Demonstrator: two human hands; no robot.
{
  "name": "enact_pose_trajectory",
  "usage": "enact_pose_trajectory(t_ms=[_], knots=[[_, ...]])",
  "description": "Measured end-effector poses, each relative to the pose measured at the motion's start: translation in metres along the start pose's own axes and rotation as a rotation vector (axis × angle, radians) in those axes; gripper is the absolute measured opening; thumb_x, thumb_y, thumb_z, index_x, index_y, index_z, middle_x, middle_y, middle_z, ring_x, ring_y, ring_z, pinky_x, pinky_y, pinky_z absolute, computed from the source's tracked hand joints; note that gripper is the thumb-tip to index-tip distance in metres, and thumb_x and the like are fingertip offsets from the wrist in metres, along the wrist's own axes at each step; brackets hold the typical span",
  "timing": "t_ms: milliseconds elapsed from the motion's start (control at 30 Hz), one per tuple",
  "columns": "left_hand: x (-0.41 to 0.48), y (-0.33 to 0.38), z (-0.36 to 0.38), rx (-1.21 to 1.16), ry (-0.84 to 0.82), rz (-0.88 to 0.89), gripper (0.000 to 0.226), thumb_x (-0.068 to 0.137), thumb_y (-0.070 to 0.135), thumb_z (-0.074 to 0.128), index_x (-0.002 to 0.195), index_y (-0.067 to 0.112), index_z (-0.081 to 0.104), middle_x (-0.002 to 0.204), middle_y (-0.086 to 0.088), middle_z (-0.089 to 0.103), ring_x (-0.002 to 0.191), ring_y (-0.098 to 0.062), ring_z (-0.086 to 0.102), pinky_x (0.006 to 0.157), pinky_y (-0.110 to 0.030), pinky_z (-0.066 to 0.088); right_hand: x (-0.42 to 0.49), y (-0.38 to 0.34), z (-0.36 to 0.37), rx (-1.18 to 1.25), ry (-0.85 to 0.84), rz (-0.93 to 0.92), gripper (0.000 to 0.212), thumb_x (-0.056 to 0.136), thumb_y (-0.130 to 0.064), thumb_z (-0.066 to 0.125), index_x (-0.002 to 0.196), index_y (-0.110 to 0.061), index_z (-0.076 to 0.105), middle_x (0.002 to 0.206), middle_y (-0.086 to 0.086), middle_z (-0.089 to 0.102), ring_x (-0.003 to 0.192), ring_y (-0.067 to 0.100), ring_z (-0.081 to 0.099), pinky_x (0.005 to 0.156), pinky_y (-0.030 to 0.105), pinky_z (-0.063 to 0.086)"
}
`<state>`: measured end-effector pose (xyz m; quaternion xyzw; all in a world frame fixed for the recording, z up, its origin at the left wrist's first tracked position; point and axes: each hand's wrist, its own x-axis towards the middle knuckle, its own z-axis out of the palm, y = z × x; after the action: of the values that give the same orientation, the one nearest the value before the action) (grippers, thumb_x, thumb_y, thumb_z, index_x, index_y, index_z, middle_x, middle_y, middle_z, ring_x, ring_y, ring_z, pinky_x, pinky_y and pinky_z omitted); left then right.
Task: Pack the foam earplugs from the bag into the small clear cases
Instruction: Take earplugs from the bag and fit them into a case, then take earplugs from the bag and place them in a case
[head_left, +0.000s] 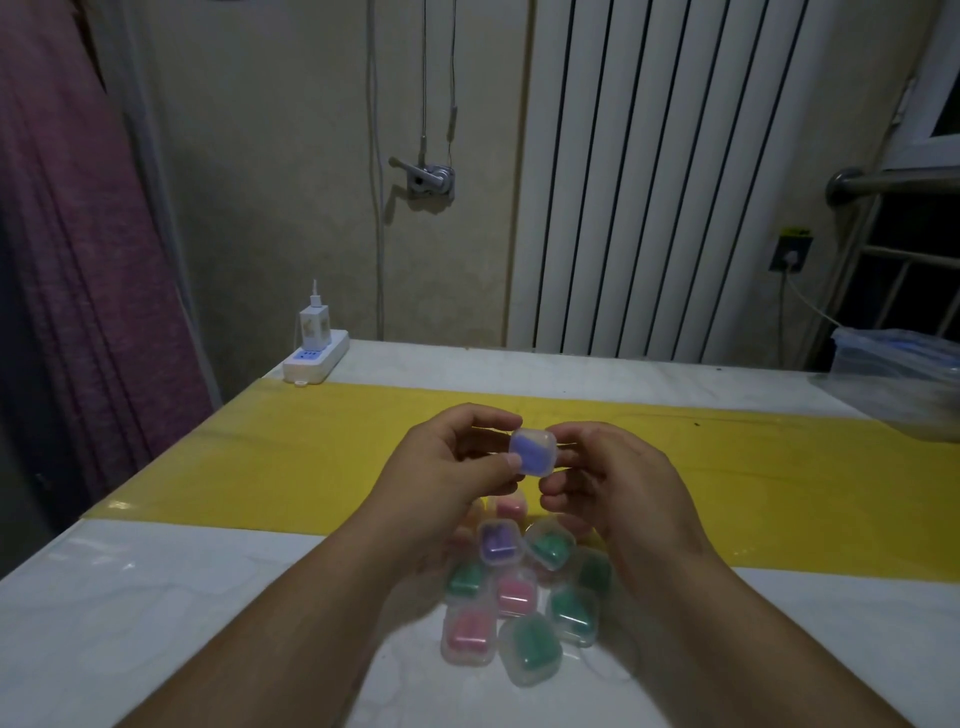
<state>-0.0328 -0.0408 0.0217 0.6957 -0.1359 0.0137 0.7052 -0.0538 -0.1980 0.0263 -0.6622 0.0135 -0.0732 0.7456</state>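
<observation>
One clear case (545, 464) w/ purple plugs (527, 449) is pinched betw. both hands, left hand (457, 467) curled on its left edge, right hand (618, 478) on the right, held above the pile of filled cases (519, 597). If it's squeezed off-centre while the lid's prob being snapped, it could be popped loose & dropped onto the pile, or foam gets caught in the seam.
</observation>
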Motion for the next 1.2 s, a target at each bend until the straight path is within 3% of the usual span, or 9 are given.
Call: enact_pose_trajectory(t_ms=[133, 300, 433, 500, 567, 700, 800, 1100, 1200], knots=[[0.001, -0.001, -0.001, 0.016, 0.001, 0.027, 0.031, 0.083, -0.003, 0.070, 0.104, 0.019, 0.070, 0.093, -0.009, 0.073, 0.075, -0.023, 0.068, 0.071, -0.034, 0.060, 0.001, 0.002, -0.003, -0.083, -0.032, -0.017, 0.031, 0.095, -0.038, 0.056, 0.091, -0.012, 0.073, 0.074, 0.005, 0.070, 0.066, 0.017, 0.064, 0.054, 0.025, 0.049], [0.002, -0.002, -0.001, 0.091, 0.008, 0.051, 0.032, 0.082, 0.002, 0.073, 0.106, 0.024, 0.070, 0.096, 0.001, 0.074, 0.086, -0.021, 0.071, 0.078, -0.035, 0.060, 0.002, 0.004, -0.004, -0.190, -0.001, -0.097, 0.009, 0.084, -0.021, 0.075, 0.090, -0.015, 0.074, 0.066, -0.005, 0.066, 0.061, 0.014, 0.057, 0.050, 0.023, 0.045], [0.004, -0.003, -0.004, 0.201, 0.152, 0.134, 0.023, 0.084, 0.006, 0.071, 0.094, 0.026, 0.072, 0.084, 0.013, 0.071, 0.067, -0.006, 0.060, 0.061, -0.026, 0.054, 0.010, -0.008, -0.022, -0.321, 0.124, -0.203, 0.005, 0.085, -0.017, 0.073, 0.085, -0.012, 0.073, 0.067, 0.007, 0.065, 0.056, 0.014, 0.053, 0.054, 0.031, 0.048], [0.005, -0.005, -0.007, 0.298, 0.219, 0.172, 0.023, 0.084, 0.006, 0.069, 0.089, 0.029, 0.071, 0.079, 0.016, 0.068, 0.060, -0.003, 0.052, 0.055, -0.019, 0.047, 0.014, -0.012, -0.032, -0.317, 0.147, -0.190, 0.007, 0.084, -0.018, 0.074, 0.080, -0.012, 0.072, 0.065, 0.001, 0.066, 0.057, 0.014, 0.053, 0.056, 0.031, 0.044], [0.006, -0.006, -0.008, 0.414, 0.256, 0.194, 0.027, 0.083, 0.008, 0.067, 0.086, 0.034, 0.069, 0.081, 0.018, 0.066, 0.065, -0.001, 0.052, 0.060, -0.020, 0.045, 0.016, -0.013, -0.037, -0.402, 0.116, -0.120, 0.008, 0.084, -0.019, 0.073, 0.079, -0.013, 0.073, 0.065, -0.007, 0.068, 0.061, 0.011, 0.055, 0.058, 0.026, 0.040], [0.008, -0.009, -0.012, 0.688, 0.301, 0.231, 0.040, 0.078, 0.003, 0.064, 0.094, 0.040, 0.063, 0.098, 0.021, 0.057, 0.102, -0.009, 0.048, 0.081, -0.025, 0.036, 0.017, -0.007, -0.039, -0.572, 0.012, 0.004, 0.008, 0.081, -0.022, 0.076, 0.084, -0.014, 0.076, 0.075, -0.004, 0.076, 0.072, 0.009, 0.067, 0.059, 0.020, 0.044], [0.009, -0.010, -0.015, 0.808, 0.304, 0.170, 0.045, 0.074, 0.006, 0.064, 0.107, 0.037, 0.063, 0.110, 0.017, 0.053, 0.116, -0.012, 0.041, 0.088, -0.023, 0.030, 0.020, -0.004, -0.041, -0.733, 0.119, 0.009, 0.018, 0.073, -0.031, 0.082, 0.081, -0.019, 0.072, 0.078, 0.001, 0.071, 0.066, 0.016, 0.058, 0.058, 0.028, 0.041], [0.014, -0.019, -0.021, 0.987, 0.351, 0.000, 0.052, 0.078, 0.042, 0.072, 0.127, 0.034, 0.059, 0.132, 0.007, 0.054, 0.126, -0.019, 0.041, 0.104, -0.036, 0.036, 0.021, 0.000, -0.043, -0.824, 0.135, 0.005, 0.024, 0.073, -0.034, 0.081, 0.068, -0.014, 0.069, 0.069, -0.001, 0.070, 0.061, 0.015, 0.053, 0.057, 0.029, 0.039], [0.014, -0.020, -0.022, 1.045, 0.351, -0.045, 0.056, 0.079, 0.049, 0.069, 0.130, 0.032, 0.057, 0.134, 0.006, 0.054, 0.127, -0.021, 0.041, 0.104, -0.036, 0.037, 0.023, 0.009, -0.039, -0.852, 0.081, 0.028, 0.024, 0.075, -0.038, 0.078, 0.066, -0.018, 0.069, 0.070, -0.004, 0.070, 0.068, 0.016, 0.061, 0.065, 0.030, 0.048]])
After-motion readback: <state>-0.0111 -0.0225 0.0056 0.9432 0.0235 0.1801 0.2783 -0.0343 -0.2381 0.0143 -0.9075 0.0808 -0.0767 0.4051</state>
